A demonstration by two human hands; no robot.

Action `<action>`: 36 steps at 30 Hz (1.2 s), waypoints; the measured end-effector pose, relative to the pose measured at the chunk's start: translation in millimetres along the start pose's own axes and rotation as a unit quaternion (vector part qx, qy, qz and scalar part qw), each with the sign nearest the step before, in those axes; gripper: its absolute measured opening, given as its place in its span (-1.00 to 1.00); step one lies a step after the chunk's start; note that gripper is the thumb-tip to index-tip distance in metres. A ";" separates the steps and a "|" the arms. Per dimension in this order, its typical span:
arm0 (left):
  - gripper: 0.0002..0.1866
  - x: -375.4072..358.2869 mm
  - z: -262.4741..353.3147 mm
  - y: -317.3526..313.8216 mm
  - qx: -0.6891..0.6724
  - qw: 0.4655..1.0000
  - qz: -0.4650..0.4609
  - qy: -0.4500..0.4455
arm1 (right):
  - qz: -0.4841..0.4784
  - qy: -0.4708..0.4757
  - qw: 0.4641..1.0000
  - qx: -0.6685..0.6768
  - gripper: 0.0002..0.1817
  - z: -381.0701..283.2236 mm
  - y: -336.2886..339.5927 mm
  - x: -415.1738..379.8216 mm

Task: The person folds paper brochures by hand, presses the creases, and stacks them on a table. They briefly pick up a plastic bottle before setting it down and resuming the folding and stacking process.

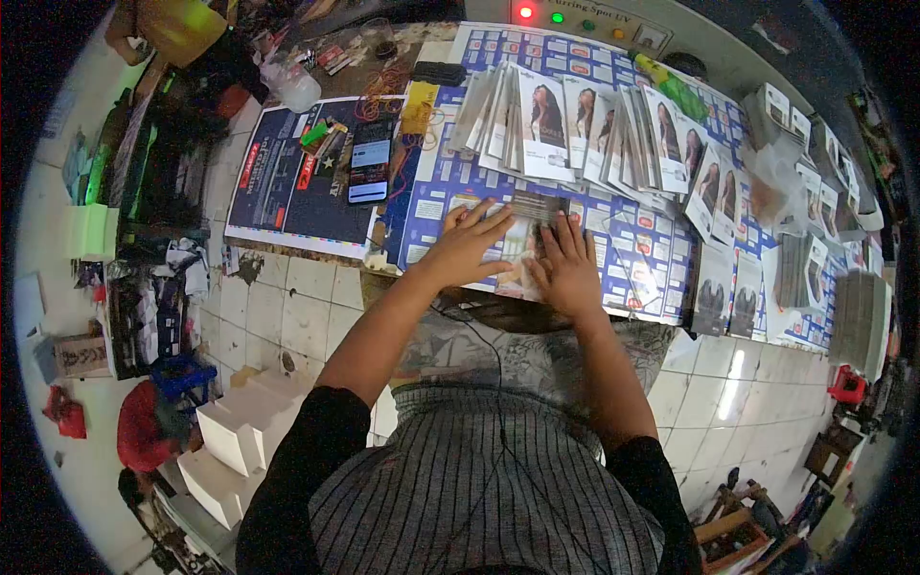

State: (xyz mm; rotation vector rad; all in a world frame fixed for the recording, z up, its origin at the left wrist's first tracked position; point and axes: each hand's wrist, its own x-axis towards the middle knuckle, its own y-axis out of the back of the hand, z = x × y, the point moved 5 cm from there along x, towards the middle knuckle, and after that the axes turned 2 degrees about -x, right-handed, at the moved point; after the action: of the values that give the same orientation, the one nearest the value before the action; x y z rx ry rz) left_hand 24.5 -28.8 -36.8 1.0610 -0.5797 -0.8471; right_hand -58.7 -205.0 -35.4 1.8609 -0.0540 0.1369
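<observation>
A printed leaflet (518, 251), dark along its far part and with a photo lower down, lies in front of me at the table's near edge. My left hand (470, 247) rests flat on its left side, fingers spread. On the right side of the same leaflet lies my right hand (569, 263), palm down with fingers stretched out. Neither hand grips anything. Parts of the leaflet are hidden under my fingers. Just beyond, a fanned row of white brochures (546, 158) with a long-haired figure on the covers leans across the table.
A lit phone (372, 163) sits left on a dark printed sheet (278, 182), near rubber bands (385, 86). More brochure piles (829, 177) and a clear plastic bag (774, 187) are at right. A person in red (144, 426) is at lower left by white paper stacks (230, 436).
</observation>
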 end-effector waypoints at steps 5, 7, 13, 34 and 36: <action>-0.17 0.1 0.7 -0.2 0.003 1.000 0.001 -0.001 | 0.015 0.006 1.000 0.004 -0.32 1.2 -0.9 -1.7; -0.17 0.3 0.2 0.3 0.004 1.000 -0.001 -0.002 | 0.017 0.007 1.000 0.001 -0.32 0.9 -0.5 -1.6; -0.02 2.8 -1.2 -0.1 0.008 0.998 -0.058 0.005 | 0.015 0.005 1.000 -0.001 -0.33 2.0 -2.6 -0.8; 0.07 6.1 -0.1 -3.7 0.047 0.994 -0.101 0.013 | 0.050 0.010 0.999 0.012 -0.31 2.6 1.7 -3.5; 0.07 5.6 -0.3 -5.2 0.048 0.994 -0.102 0.010 | 0.061 0.016 0.998 0.010 -0.31 2.7 2.0 -4.5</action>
State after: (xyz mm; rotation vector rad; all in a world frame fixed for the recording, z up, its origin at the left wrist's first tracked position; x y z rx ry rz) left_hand 26.2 -34.4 -41.7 1.2307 -0.5054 -0.9932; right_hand -63.2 -208.3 -34.8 1.8752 -0.1440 0.2529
